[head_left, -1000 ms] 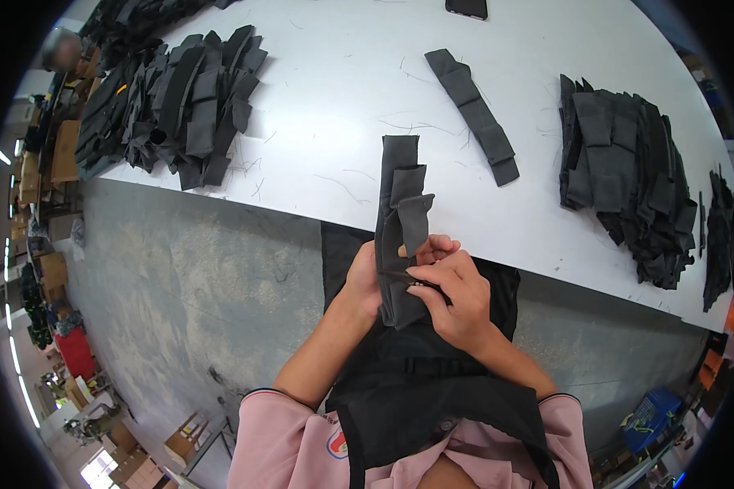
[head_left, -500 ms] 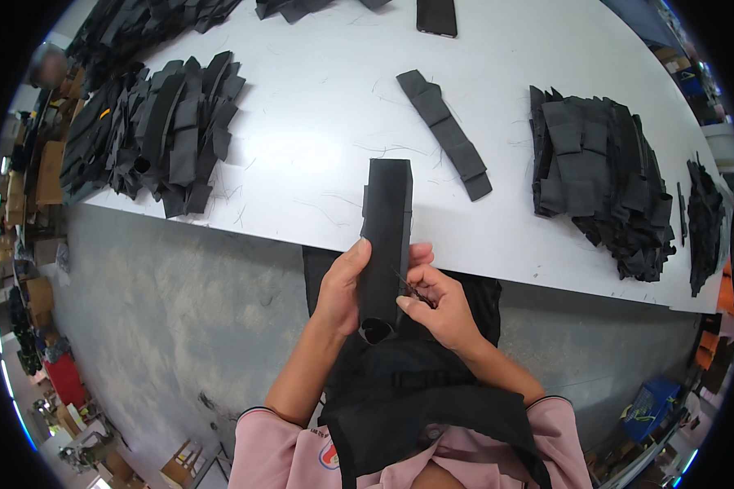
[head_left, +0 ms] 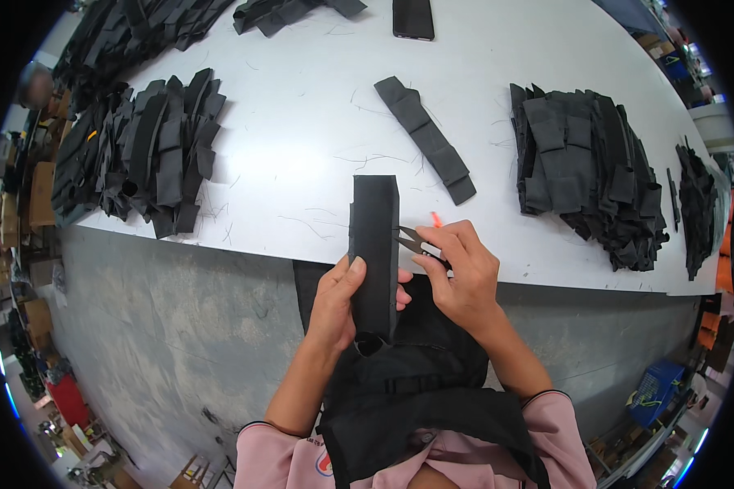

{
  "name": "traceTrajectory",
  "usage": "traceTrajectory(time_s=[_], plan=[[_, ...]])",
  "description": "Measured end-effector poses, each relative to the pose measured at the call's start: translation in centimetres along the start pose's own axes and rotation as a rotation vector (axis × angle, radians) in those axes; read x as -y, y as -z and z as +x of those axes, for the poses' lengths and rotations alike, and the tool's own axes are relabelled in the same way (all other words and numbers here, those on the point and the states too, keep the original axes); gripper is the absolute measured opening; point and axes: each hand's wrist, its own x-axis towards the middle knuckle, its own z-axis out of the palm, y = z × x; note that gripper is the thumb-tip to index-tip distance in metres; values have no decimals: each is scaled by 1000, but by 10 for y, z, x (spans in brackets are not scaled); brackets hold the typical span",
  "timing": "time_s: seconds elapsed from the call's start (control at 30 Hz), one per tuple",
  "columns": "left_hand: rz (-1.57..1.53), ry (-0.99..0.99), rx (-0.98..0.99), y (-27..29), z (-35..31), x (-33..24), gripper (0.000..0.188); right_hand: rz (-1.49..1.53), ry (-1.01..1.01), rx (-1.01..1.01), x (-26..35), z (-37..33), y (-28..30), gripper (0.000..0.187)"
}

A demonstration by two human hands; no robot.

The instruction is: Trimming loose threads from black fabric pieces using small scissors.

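My left hand (head_left: 334, 301) is wrapped round a long black fabric piece (head_left: 376, 236), thumb on its left edge and fingertips showing past its right edge. The piece stands lengthwise over the table's front edge, its near end curled into a loop. My right hand (head_left: 471, 273) grips a pair of thread snips (head_left: 414, 241), blades parted, with the tips at the piece's right edge. A bit of orange shows beside the right fingers. Farther off, a second black fabric strip (head_left: 428, 143) with stitched sections lies slantwise on the white table (head_left: 285, 122).
Heaps of similar black pieces lie at the left (head_left: 165, 151) and right (head_left: 583, 155), with more along the far left. A black phone (head_left: 413, 19) rests at the far edge of view. Loose threads are scattered about. A blue crate (head_left: 656, 391) stands on the floor at right.
My right hand has moved up and outward, and the snips now show plainly with their tips at the fabric's edge. My left hand still holds the piece. The view has shifted slightly.
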Motion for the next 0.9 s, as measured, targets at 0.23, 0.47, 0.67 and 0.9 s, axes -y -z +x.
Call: traceTrajectory(time_s=[0.23, 0.47, 0.67, 0.9], plan=[[46, 1, -13, 1, -1, 0, 36, -61, 18, 7, -3, -2, 0, 28], [42, 11, -4, 3, -4, 2, 35, -67, 41, -57, -2, -9, 3, 24], [71, 8, -5, 0, -4, -2, 36, 14, -35, -48, 1, -11, 2, 22], [167, 34, -39, -5, -5, 1, 38, 90, -42, 26, 0, -13, 8, 21]])
